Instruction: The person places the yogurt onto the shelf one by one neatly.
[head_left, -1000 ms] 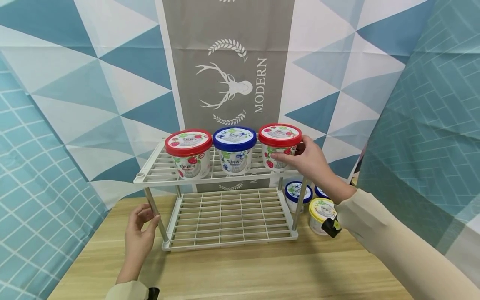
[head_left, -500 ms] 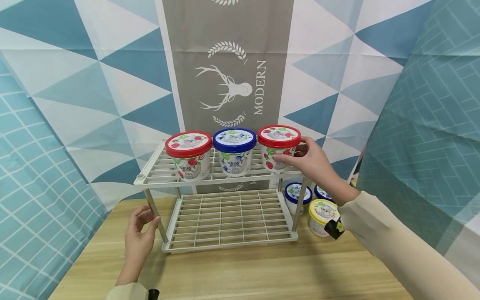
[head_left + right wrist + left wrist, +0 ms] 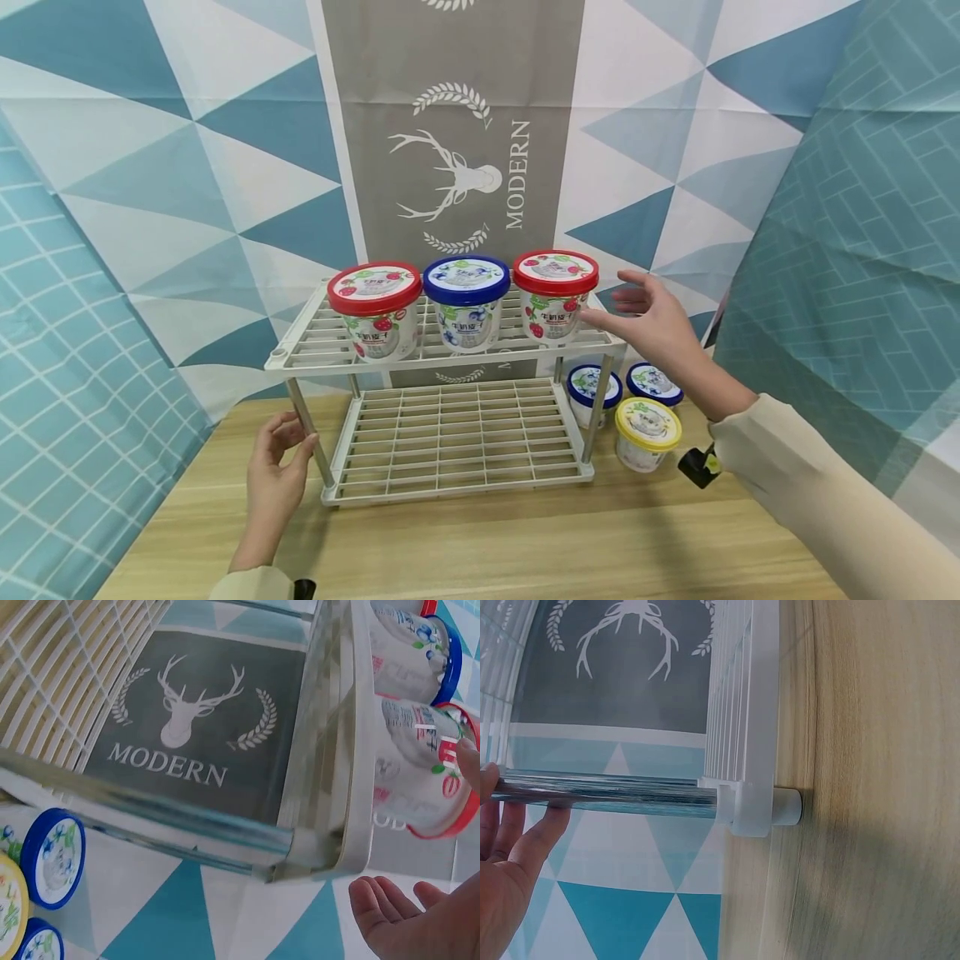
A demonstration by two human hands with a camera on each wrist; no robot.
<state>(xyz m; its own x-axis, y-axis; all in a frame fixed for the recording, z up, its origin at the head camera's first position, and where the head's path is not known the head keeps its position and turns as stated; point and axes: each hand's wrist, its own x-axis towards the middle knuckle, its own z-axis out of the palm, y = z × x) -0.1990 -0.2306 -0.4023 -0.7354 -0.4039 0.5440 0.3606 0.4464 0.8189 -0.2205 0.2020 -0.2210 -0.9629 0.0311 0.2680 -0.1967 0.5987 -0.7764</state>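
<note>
A wooden table (image 3: 525, 550) bears three tubs (image 3: 648, 435) and a white rack (image 3: 457, 489); the rack's top shelf (image 3: 450, 359) holds three more tubs (image 3: 467, 312).

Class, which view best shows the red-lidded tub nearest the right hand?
The head view: that red-lidded tub shows its whole lid and front label. The right wrist view shows it sideways, partly covered by the right hand; the left wrist view lacks it.

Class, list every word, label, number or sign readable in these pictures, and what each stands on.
"MODERN": on the grey fabric panel.
"OD": same panel, partly hidden in right wrist view.
"牛奶_子", third character blurred: upper round white tubs with red or blue lids.
Too small or blurred: other tub print, yellow-lidded tub included.
No readable numbers.
</note>
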